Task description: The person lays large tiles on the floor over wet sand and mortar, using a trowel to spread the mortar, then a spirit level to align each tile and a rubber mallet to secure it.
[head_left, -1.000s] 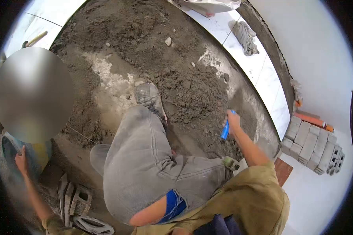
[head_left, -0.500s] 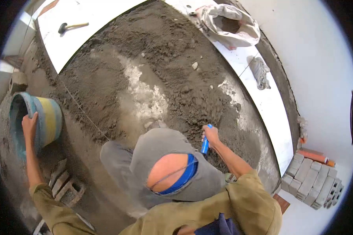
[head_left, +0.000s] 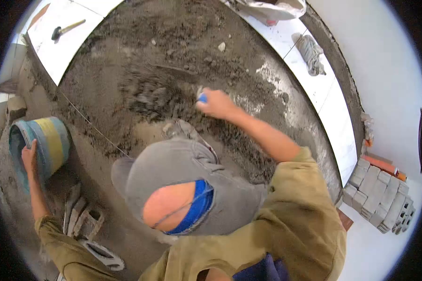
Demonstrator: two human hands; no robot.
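My left hand [head_left: 29, 158] is closed on the rim of a blue-grey bucket [head_left: 41, 133] with a yellow band, tilted on the ground at the left. My right hand [head_left: 215, 104] grips a tool by its blue handle [head_left: 202, 98] over the middle of the dark, loose mortar [head_left: 150, 96]. The tool's blade is blurred and mostly lost against the mortar. Both the hand and the mortar to its left are smeared by motion. A thin string [head_left: 91, 122] runs across the ground between the bucket and my knee.
White tiles border the mortar on the left [head_left: 56, 56] and right [head_left: 330, 100]. A black-headed mallet [head_left: 66, 29] lies on the left tiles. At the right are a crumpled cloth [head_left: 310, 54] and stacked grey blocks [head_left: 377, 189]. An open sack [head_left: 276, 10] stands at the top.
My right hand has swept up and left with the blue-handled tool, and mortar is now heaped left of it. My left hand stays on the bucket rim. The view has shifted slightly.
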